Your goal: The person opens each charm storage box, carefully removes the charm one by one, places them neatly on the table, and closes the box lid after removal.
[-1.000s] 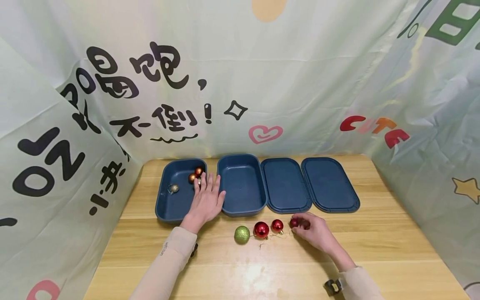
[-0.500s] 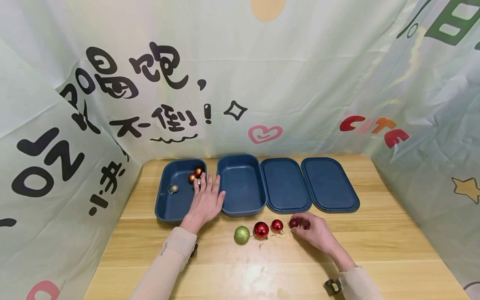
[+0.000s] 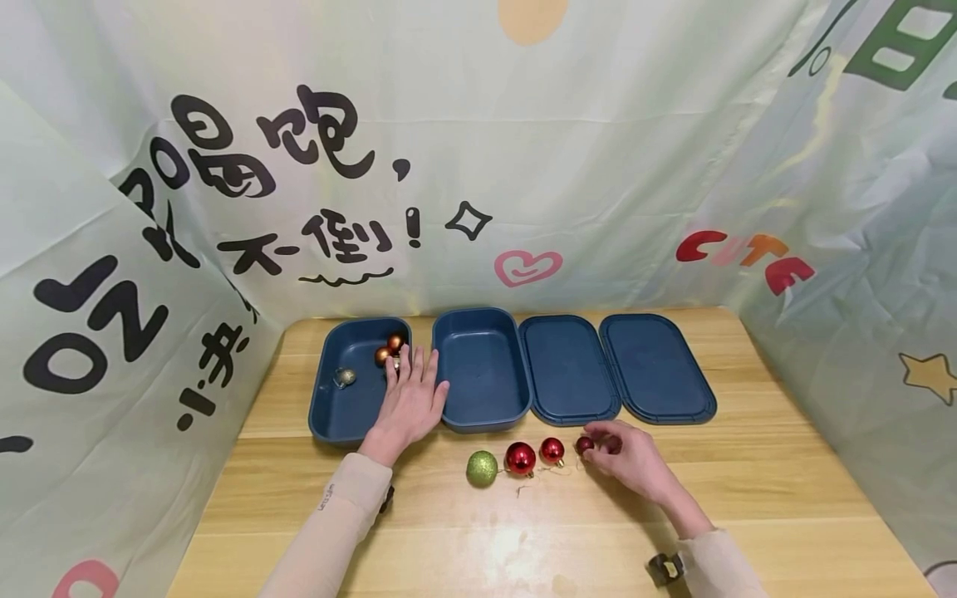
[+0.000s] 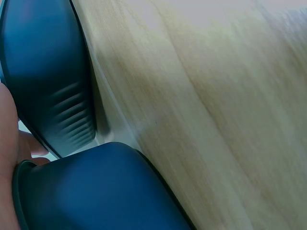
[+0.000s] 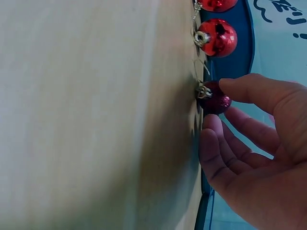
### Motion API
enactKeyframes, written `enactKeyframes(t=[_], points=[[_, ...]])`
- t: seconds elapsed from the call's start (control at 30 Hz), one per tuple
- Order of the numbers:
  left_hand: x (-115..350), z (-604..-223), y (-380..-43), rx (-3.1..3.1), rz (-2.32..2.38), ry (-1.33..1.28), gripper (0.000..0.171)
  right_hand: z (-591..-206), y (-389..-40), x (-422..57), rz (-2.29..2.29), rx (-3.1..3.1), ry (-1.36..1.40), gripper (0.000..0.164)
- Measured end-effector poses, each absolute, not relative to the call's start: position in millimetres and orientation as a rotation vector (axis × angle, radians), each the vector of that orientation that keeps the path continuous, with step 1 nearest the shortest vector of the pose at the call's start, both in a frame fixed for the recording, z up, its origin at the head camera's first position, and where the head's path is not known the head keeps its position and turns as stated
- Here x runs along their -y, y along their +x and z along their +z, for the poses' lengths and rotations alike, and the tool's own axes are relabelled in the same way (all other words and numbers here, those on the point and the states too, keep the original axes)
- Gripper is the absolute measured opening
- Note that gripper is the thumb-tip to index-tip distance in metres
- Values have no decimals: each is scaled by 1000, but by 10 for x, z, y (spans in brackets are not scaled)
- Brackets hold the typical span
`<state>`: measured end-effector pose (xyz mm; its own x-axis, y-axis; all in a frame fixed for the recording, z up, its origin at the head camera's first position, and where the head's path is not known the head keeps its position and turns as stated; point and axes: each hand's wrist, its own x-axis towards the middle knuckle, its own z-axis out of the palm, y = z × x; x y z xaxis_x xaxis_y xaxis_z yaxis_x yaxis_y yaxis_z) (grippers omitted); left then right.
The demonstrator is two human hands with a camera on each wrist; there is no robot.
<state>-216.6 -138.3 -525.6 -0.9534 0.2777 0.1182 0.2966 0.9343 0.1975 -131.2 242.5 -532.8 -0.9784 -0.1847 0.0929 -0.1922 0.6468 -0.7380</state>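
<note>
In the head view my left hand lies with fairly straight fingers across the neighbouring rims of the left blue box and the second blue box. Its fingertips hide part of the small baubles in the left box. Thumb and fingers of my right hand pinch a small dark red glitter bauble at the table top; its gold cap and string show in the right wrist view. Another dark red round shape is partly covered by that hand. Left of it sit a small shiny red bauble, a larger red one and a green glitter bauble.
Two flat blue lids lie side by side right of the boxes. Inside the left box are copper baubles and a gold one. Printed cloth encloses the wooden table at the back and sides.
</note>
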Motion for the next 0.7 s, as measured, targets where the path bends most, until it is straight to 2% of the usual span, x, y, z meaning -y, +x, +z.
enactKeyframes(t=[0.43, 0.7], points=[[1381, -5250, -2163, 2995, -335, -449, 64, -5208, -1343, -2404, 1251, 2809, 344, 29], [1384, -5259, -2158, 3001, -342, -449, 64, -5135, -1416, -2353, 1246, 2778, 390, 32]])
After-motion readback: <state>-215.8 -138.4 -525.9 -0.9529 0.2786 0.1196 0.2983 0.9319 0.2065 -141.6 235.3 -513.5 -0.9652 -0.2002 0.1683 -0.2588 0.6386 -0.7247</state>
